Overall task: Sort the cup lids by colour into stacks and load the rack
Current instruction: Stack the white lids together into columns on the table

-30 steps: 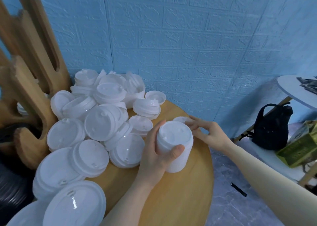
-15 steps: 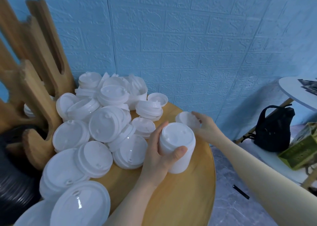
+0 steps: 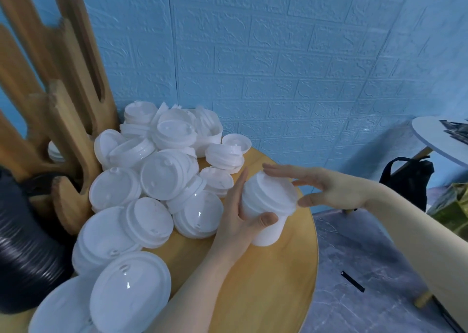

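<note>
My left hand (image 3: 243,221) grips a tall stack of white cup lids (image 3: 268,211) that stands on the round wooden table (image 3: 266,282) near its right edge. A white lid sits tilted on top of this stack, and the spread fingers of my right hand (image 3: 326,188) rest on it from the right. A large heap of loose white lids and short stacks (image 3: 152,180) covers the left half of the table. A stack of black lids (image 3: 22,251) lies at the far left. The wooden rack (image 3: 63,120) with tall slotted uprights rises behind the heap.
A blue brick-pattern wall is right behind the table. To the right stand a black bag (image 3: 407,178), a second pale table (image 3: 440,140) and a green box (image 3: 453,203). A small black strip (image 3: 352,280) lies on the grey floor.
My right hand picked a single white lid off the table behind the stack and brought it onto the top of the stack. My left hand kept its hold on the stack.
</note>
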`<state>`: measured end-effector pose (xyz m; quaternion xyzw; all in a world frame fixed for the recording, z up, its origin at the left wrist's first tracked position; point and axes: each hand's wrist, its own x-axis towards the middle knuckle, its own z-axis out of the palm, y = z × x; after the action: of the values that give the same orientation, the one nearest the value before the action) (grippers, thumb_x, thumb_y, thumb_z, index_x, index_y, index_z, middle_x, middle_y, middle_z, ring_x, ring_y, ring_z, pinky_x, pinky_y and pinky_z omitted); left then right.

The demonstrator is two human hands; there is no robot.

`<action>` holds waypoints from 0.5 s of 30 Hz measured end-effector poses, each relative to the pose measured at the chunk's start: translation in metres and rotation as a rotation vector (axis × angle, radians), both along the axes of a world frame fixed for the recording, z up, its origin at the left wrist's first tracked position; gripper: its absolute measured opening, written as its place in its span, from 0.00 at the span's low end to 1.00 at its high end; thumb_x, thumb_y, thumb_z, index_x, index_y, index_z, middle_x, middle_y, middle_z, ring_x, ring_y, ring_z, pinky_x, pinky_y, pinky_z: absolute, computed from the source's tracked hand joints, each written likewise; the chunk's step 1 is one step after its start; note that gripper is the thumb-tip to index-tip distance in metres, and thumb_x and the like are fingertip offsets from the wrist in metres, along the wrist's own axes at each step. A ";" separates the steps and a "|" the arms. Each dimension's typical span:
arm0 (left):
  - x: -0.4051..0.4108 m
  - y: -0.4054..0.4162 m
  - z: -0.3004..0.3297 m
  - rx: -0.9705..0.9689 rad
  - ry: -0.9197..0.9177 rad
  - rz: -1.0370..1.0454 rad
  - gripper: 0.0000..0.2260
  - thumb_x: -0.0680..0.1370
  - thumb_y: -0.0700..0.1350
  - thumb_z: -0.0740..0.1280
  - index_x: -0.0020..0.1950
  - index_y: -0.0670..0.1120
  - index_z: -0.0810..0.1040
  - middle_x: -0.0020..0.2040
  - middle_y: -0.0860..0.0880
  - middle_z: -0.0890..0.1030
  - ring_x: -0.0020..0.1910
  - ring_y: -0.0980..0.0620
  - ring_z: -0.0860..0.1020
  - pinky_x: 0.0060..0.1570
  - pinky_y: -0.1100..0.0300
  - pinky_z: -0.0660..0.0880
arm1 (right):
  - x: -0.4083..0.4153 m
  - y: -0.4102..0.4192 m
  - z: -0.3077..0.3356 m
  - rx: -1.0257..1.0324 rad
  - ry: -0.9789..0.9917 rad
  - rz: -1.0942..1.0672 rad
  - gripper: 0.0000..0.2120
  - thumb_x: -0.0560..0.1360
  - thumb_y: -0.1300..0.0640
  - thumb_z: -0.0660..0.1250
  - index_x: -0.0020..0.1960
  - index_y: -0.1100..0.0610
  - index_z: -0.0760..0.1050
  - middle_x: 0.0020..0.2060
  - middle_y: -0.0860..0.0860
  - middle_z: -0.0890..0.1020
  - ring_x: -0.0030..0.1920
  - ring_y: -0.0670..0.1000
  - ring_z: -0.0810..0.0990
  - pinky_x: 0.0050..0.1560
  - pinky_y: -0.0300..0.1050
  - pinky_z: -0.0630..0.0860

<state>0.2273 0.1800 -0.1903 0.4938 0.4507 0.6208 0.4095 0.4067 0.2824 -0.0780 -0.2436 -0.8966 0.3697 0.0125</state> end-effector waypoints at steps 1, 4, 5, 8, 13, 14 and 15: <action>0.000 0.000 0.000 -0.001 0.005 0.006 0.48 0.59 0.69 0.78 0.74 0.65 0.61 0.72 0.65 0.69 0.71 0.65 0.68 0.64 0.69 0.70 | -0.001 -0.002 0.001 -0.015 -0.010 0.004 0.37 0.73 0.73 0.65 0.73 0.43 0.66 0.74 0.32 0.61 0.74 0.35 0.57 0.70 0.31 0.59; -0.001 0.000 0.000 0.008 0.004 0.013 0.45 0.59 0.68 0.78 0.72 0.64 0.64 0.71 0.64 0.71 0.70 0.65 0.69 0.62 0.69 0.70 | -0.006 -0.011 0.004 -0.067 0.008 -0.095 0.26 0.71 0.59 0.67 0.67 0.42 0.74 0.73 0.32 0.63 0.73 0.35 0.59 0.71 0.37 0.58; -0.001 0.001 0.000 0.010 0.004 0.011 0.44 0.60 0.65 0.79 0.72 0.63 0.65 0.70 0.63 0.72 0.69 0.66 0.70 0.61 0.70 0.70 | -0.010 -0.016 0.003 -0.042 0.042 -0.156 0.20 0.72 0.53 0.69 0.63 0.42 0.77 0.71 0.32 0.66 0.71 0.36 0.64 0.69 0.38 0.62; -0.001 0.002 0.000 0.009 -0.005 0.015 0.41 0.61 0.56 0.79 0.71 0.62 0.66 0.69 0.61 0.72 0.66 0.68 0.71 0.58 0.72 0.71 | -0.026 -0.028 -0.005 0.158 0.121 -0.323 0.19 0.67 0.37 0.72 0.55 0.41 0.77 0.60 0.36 0.75 0.63 0.39 0.71 0.57 0.40 0.66; -0.001 0.003 -0.001 -0.002 -0.013 0.006 0.45 0.59 0.57 0.80 0.72 0.61 0.64 0.71 0.62 0.70 0.67 0.69 0.70 0.63 0.69 0.71 | -0.030 -0.026 -0.010 0.169 0.095 -0.332 0.23 0.69 0.44 0.75 0.61 0.43 0.73 0.60 0.37 0.75 0.62 0.39 0.71 0.58 0.38 0.67; -0.001 0.003 -0.001 -0.006 -0.014 0.010 0.47 0.57 0.60 0.81 0.72 0.63 0.63 0.72 0.61 0.70 0.69 0.67 0.70 0.66 0.66 0.71 | -0.026 -0.024 -0.006 0.108 0.061 -0.285 0.26 0.70 0.46 0.76 0.65 0.42 0.71 0.63 0.34 0.74 0.65 0.37 0.70 0.63 0.39 0.67; -0.001 0.003 -0.002 -0.009 -0.012 0.015 0.49 0.56 0.64 0.81 0.72 0.64 0.63 0.73 0.59 0.70 0.71 0.64 0.69 0.69 0.62 0.70 | -0.021 -0.021 -0.002 0.057 0.019 -0.234 0.31 0.71 0.49 0.75 0.70 0.41 0.67 0.66 0.33 0.71 0.68 0.36 0.68 0.68 0.40 0.65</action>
<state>0.2265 0.1827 -0.1922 0.4847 0.4547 0.6249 0.4097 0.3855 0.2617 -0.0799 -0.3424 -0.8720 0.3426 0.0711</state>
